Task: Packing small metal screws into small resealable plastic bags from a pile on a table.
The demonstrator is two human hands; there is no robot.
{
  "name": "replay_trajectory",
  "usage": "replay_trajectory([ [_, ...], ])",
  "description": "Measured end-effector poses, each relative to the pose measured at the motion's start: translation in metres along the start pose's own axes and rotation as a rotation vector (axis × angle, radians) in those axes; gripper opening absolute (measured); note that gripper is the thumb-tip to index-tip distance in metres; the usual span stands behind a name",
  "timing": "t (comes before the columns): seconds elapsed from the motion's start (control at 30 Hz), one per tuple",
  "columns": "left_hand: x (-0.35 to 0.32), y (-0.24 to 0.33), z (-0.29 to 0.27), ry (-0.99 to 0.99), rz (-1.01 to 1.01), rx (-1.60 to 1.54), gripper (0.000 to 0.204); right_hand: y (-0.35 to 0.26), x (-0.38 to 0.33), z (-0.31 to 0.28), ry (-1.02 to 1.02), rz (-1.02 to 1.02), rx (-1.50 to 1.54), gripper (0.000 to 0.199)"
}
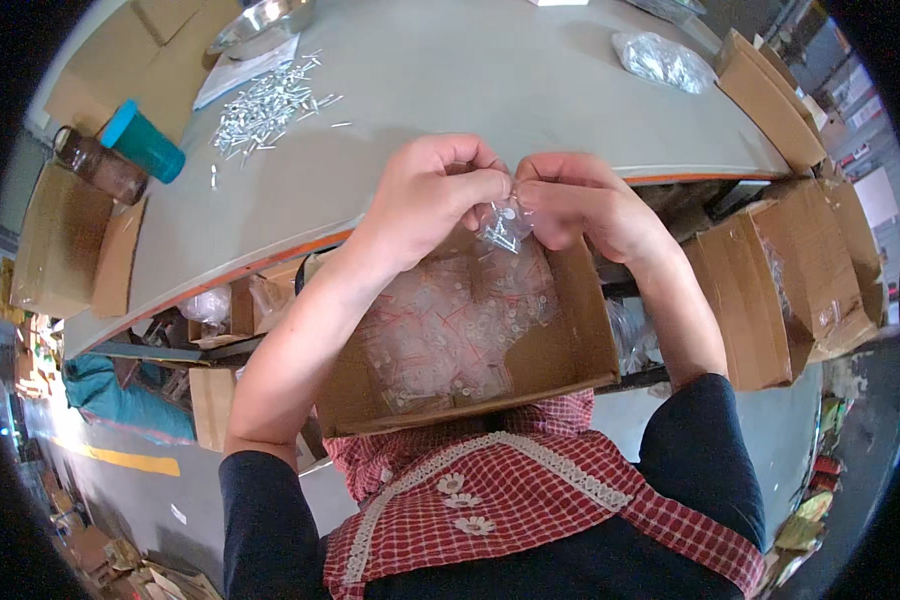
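Both hands meet at the table's front edge, pinching the top of a small clear plastic bag [503, 232]. My left hand [438, 190] grips its upper left corner between thumb and fingers. My right hand [588, 205] holds the upper right side the same way. Inside the bag are several silvery screws and a small white round piece. Below the hands, an open cardboard box [590, 325] stands between my body and the table, holding many small clear bags with red lines and little white pieces.
A pile of silvery screws [265, 115] lies on the grey table [450, 75], near a metal bowl [265, 25]. A teal cup [145, 142] and a brown bottle [100, 165] are at the left. A clear bag of metal parts [662, 62] and cardboard boxes [760, 290] are at the right.
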State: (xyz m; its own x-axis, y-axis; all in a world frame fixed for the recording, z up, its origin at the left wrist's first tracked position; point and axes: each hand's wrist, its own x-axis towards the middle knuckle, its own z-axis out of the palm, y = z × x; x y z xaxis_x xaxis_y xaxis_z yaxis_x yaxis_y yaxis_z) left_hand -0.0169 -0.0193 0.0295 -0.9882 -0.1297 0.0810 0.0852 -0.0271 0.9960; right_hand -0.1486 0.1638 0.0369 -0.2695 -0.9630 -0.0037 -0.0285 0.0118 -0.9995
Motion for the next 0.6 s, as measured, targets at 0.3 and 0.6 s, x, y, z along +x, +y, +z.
replay_trajectory([
  [0.3,0.002,-0.05,0.058,-0.357,-0.146,0.964,0.038,0.036,-0.132,-0.052,1.092,-0.472,0.061,0.019],
  [0.6,-0.004,-0.153,0.027,-0.479,-0.055,1.34,0.016,0.076,-0.166,-0.056,1.155,-0.274,0.061,0.016],
])
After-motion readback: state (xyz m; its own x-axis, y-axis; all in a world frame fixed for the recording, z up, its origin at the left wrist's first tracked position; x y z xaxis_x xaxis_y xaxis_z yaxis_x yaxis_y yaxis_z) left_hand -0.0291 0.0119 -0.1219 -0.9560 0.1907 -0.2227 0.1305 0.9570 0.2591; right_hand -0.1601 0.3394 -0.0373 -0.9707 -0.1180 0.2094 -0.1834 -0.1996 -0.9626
